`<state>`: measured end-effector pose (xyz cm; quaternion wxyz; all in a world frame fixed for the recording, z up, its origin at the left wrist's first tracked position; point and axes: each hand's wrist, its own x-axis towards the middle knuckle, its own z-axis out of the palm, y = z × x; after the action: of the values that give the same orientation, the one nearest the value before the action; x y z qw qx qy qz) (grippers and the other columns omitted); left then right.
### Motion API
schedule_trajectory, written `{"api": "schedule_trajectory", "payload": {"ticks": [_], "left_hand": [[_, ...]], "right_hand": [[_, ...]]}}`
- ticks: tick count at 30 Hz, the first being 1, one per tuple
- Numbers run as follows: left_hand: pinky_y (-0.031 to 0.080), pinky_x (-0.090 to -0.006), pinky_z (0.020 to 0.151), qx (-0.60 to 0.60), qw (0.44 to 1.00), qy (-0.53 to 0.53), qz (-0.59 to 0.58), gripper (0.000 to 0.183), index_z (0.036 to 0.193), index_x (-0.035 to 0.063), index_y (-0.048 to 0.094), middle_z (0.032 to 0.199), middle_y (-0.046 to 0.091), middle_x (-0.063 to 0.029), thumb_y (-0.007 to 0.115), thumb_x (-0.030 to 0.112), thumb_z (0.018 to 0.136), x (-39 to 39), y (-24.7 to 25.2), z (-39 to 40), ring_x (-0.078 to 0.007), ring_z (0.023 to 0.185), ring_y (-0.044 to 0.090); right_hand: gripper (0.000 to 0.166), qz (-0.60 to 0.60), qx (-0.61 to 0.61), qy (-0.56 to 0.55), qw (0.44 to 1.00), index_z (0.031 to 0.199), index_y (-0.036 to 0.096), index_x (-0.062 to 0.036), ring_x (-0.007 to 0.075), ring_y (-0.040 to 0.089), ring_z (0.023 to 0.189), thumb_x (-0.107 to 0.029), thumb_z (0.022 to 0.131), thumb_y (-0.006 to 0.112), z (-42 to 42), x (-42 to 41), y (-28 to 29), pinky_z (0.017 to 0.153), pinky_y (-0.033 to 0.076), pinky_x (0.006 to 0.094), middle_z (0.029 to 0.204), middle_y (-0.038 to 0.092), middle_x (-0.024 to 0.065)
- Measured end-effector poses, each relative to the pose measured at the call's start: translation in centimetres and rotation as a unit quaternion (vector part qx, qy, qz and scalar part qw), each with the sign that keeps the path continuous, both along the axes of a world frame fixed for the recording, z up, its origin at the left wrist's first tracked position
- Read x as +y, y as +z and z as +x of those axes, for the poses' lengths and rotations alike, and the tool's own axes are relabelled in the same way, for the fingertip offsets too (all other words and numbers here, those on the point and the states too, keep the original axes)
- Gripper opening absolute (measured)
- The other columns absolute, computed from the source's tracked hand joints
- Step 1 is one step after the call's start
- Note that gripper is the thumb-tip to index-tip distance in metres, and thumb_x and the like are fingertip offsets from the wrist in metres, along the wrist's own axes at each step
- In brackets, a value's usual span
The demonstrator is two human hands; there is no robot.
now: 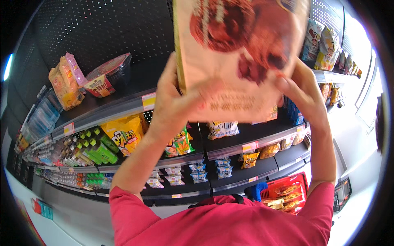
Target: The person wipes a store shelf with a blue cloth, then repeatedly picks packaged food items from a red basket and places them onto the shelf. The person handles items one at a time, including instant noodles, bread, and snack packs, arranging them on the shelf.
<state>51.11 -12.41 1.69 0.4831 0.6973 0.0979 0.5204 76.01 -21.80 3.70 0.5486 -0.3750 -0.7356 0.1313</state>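
Observation:
A large pale-pink food package (pixel 221 70) with pictures of round red-brown food and some writing is raised high before me, its top cut off by the picture's rim. My left hand (pixel 175 95) grips its lower left edge, the thumb laid across the front. On the opposite edge my right hand (pixel 298 86) holds it, thumb on the front face and fingers mostly hidden behind. The package is slightly blurred and covers part of the shelves at its back. Below my left hand stands a green snack bag (pixel 179 143), partly covered by my forearm.
Black store shelves (pixel 172 161) carry a yellow snack bag (pixel 124 133), green bottles (pixel 100 150), a plastic-wrapped bowl (pixel 106 75) and small snack packs (pixel 198 173). More bags (pixel 327 49) stand at upper right. A red shopping basket (pixel 303 181) with packaged food sits low at right.

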Motion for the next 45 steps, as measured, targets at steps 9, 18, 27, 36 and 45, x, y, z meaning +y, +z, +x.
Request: {"api": "schedule_trajectory", "payload": {"ticks": [9, 18, 27, 36, 45], "left_hand": [[0.050, -0.0310, 0.095, 0.100, 0.970, 0.183, 0.125, 0.061, 0.131, -0.0031, 0.053, 0.120, 0.066, -0.0138, 0.072, 0.041, 0.093, 11.9, 3.9, -2.3, -0.0174, 0.107, 0.064], [0.043, -0.0324, 0.103, 0.192, 0.948, 0.246, 0.058, 0.059, 0.132, -0.0018, 0.055, 0.128, 0.064, -0.0150, 0.071, 0.040, 0.094, 19.0, 5.6, -2.2, -0.0195, 0.116, 0.060], [0.050, -0.0337, 0.095, 0.210, 0.935, 0.280, 0.054, 0.053, 0.134, -0.0027, 0.050, 0.126, 0.065, -0.0153, 0.070, 0.028, 0.095, 24.5, 4.4, -1.9, -0.0211, 0.112, 0.064], [0.056, -0.0358, 0.081, 0.210, 0.939, 0.252, 0.102, 0.049, 0.135, 0.0002, 0.048, 0.122, 0.065, -0.0134, 0.067, 0.022, 0.095, 26.1, 4.3, -1.9, -0.0204, 0.103, 0.067], [0.052, -0.0324, 0.089, 0.204, 0.937, 0.270, 0.090, 0.048, 0.130, -0.0010, 0.053, 0.120, 0.067, -0.0123, 0.068, 0.019, 0.089, 24.9, 4.5, -1.4, -0.0192, 0.103, 0.066]], "right_hand": [[0.055, -0.025, -0.080, 0.007, 0.996, 0.118, 0.062, 0.0003, 0.0064, 0.058, 0.067, -0.048, 0.091, 0.071, -0.5, 15.5, 5.9, 0.055, 0.052, 0.0222, 0.087, 0.065, 0.0023], [0.054, -0.135, -0.014, 0.059, 0.989, 0.113, 0.058, 0.0024, 0.0116, 0.063, 0.072, -0.045, 0.091, 0.073, -0.9, 26.3, 5.5, 0.062, 0.061, 0.0289, 0.093, 0.061, 0.0056], [0.058, -0.172, 0.005, 0.031, 0.985, 0.127, 0.054, 0.0038, 0.0129, 0.062, 0.072, -0.033, 0.089, 0.077, -1.4, 29.4, 4.3, 0.060, 0.062, 0.0304, 0.098, 0.062, 0.0086], [0.057, -0.177, 0.014, -0.012, 0.984, 0.126, 0.055, 0.0048, 0.0156, 0.063, 0.068, -0.030, 0.087, 0.078, -1.8, 29.4, 3.8, 0.055, 0.063, 0.0326, 0.087, 0.062, 0.0091], [0.054, -0.170, -0.011, -0.031, 0.985, 0.125, 0.055, 0.0052, 0.0161, 0.065, 0.070, -0.026, 0.087, 0.077, -1.8, 29.0, 3.4, 0.057, 0.064, 0.0342, 0.092, 0.064, 0.0105]]}}
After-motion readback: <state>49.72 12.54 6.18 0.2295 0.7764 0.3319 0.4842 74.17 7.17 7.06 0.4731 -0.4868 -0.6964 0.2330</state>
